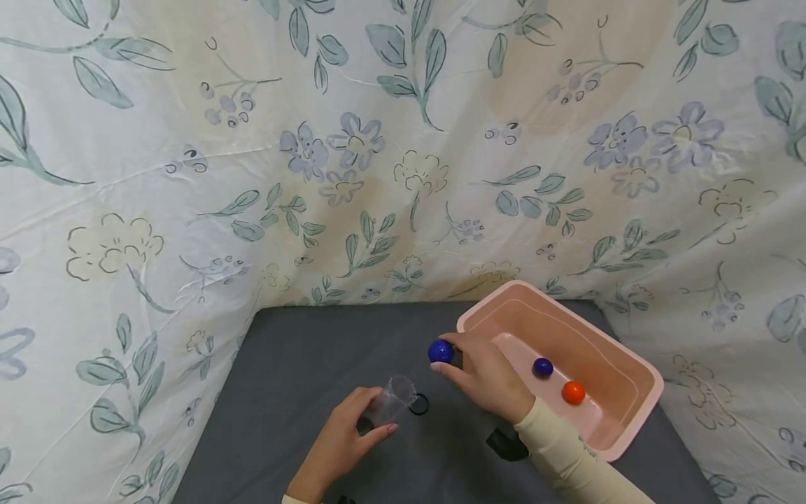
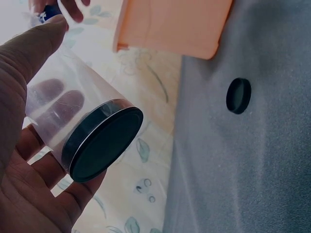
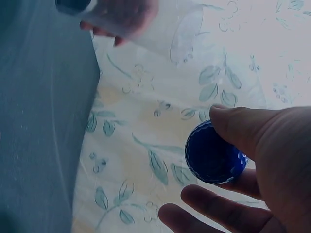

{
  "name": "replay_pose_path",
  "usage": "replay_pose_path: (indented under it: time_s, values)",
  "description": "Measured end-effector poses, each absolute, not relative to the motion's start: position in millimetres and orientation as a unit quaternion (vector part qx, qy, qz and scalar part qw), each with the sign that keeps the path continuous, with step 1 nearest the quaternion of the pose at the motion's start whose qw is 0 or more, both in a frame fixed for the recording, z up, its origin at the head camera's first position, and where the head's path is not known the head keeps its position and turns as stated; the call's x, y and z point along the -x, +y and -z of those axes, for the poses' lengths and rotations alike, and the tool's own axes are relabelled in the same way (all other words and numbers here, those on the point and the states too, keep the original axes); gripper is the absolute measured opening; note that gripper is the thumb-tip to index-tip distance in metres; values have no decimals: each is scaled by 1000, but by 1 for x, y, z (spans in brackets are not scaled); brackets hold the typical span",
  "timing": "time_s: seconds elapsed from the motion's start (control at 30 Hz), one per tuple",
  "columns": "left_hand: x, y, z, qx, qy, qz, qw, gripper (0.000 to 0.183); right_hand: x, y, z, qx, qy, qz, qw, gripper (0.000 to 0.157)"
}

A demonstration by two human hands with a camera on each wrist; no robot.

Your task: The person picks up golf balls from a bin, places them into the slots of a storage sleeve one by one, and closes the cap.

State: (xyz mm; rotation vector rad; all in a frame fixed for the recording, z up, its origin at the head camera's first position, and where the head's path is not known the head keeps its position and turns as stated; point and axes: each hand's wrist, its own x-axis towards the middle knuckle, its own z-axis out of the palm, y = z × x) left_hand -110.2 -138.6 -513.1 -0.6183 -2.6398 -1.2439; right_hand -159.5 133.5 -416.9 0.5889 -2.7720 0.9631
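My left hand [image 1: 340, 437] grips a clear plastic tube [image 1: 397, 397], thumb on one side and fingers on the other. Its open mouth tilts up and away, and a black cap [image 2: 108, 144] closes its bottom end. Above and to the right of that mouth, my right hand [image 1: 488, 371] pinches a dimpled blue golf ball [image 1: 440, 352] between thumb and fingertips. The ball is apart from the tube. A loose round black lid [image 2: 239, 96] lies on the table beside the tube.
A peach plastic bin [image 1: 651, 385] stands at the right of the dark grey table [image 1: 302, 350], behind my right forearm. Inside it lie another blue ball [image 1: 543, 367] and an orange ball [image 1: 574, 393]. A floral cloth [image 1: 403, 175] hangs behind and around the table.
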Motion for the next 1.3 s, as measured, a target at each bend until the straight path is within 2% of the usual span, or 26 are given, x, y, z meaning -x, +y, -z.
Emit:
replay_pose_path:
  time_s: [0.23, 0.67, 0.9, 1.3]
  values:
    - [109, -139, 510, 194, -887, 414, 65, 48, 152, 123, 421, -221, -911, -336, 94, 45]
    - [107, -138, 514, 199, -884, 417, 66, 49, 130, 98, 436, -190, -879, -435, 48, 46]
    - [105, -138, 514, 202, -881, 422, 70, 48, 121, 90, 443, -188, -852, -485, 55, 43]
    - [104, -137, 515, 206, -875, 432, 72, 45, 113, 79, 456, -214, -832, -511, -7, 43]
